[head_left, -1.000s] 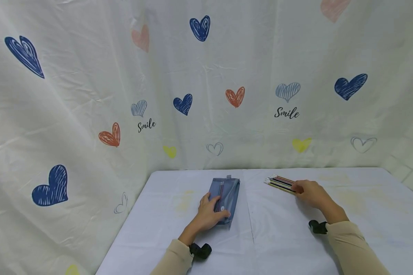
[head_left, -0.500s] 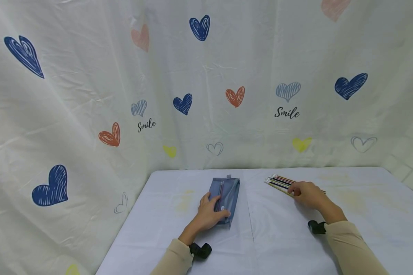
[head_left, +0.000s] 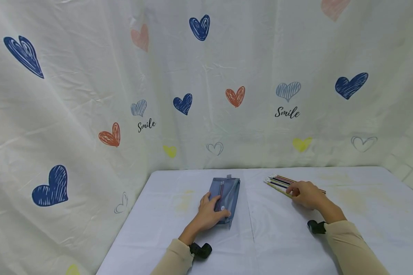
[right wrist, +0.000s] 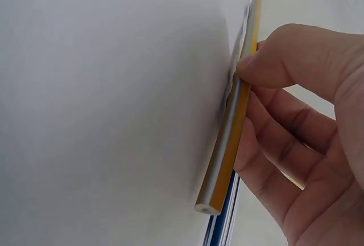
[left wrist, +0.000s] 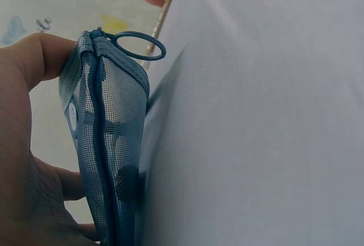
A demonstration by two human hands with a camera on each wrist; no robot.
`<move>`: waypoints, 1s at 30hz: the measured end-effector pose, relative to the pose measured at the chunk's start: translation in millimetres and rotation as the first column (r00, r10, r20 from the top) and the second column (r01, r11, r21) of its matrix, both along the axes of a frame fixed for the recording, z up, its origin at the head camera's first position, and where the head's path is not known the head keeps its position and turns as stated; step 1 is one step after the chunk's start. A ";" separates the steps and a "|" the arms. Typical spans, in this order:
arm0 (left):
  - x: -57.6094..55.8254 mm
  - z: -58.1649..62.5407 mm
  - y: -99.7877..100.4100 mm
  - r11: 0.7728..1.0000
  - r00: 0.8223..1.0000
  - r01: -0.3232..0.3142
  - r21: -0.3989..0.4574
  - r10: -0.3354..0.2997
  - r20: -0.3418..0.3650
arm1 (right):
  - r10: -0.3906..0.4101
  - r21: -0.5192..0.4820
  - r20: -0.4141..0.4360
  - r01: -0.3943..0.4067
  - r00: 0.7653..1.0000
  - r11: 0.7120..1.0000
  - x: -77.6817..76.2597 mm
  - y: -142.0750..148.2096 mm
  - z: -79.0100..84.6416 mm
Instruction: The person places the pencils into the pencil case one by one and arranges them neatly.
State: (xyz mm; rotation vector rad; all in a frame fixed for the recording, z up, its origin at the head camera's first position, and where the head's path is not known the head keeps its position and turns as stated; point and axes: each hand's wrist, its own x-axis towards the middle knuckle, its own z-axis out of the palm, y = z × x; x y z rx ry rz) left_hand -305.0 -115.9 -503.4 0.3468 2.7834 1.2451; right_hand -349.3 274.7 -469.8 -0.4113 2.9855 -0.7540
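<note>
A blue pencil case (head_left: 232, 191) with mesh sides lies at the middle of the table. My left hand (head_left: 208, 214) rests spread on its near half, fingers on its upper face and thumb by the right edge. Its zipper (left wrist: 96, 121) and ring pull (left wrist: 142, 45) face the left wrist view. To the right, several striped pencils (head_left: 278, 178) lie side by side. My right hand (head_left: 306, 194) is over their near part, pinching a yellow pencil with a silver stripe (right wrist: 227, 138) between thumb and fingers. Blue and white pencils (right wrist: 222, 217) show beneath it.
A white cloth covers the table (head_left: 241, 252). Behind it hangs a white curtain (head_left: 206, 68) printed with hearts. Black wrist cameras sit on the left (head_left: 200, 251) and right (head_left: 316, 227) wrists, close over the tabletop.
My right hand has moved slightly left and toward me, drawing the yellow pencil apart from the others, whose near ends now show behind the hand. The left hand and pencil case stay put.
</note>
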 end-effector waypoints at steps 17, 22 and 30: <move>1.2 2.5 1.2 1.000 1.000 -0.006 0.001 0.006 0.005 | -0.009 -0.172 0.016 0.012 1.000 0.985 0.1 -11.4 2.0; 1.2 2.4 0.9 1.000 1.000 -0.006 0.001 0.006 0.005 | -0.048 -0.239 0.062 0.062 0.997 0.969 0.7 -16.8 2.5; 0.5 1.8 0.5 1.000 1.000 -0.003 0.003 0.003 0.003 | -0.078 -0.337 0.156 0.127 0.985 0.933 1.8 -23.6 4.0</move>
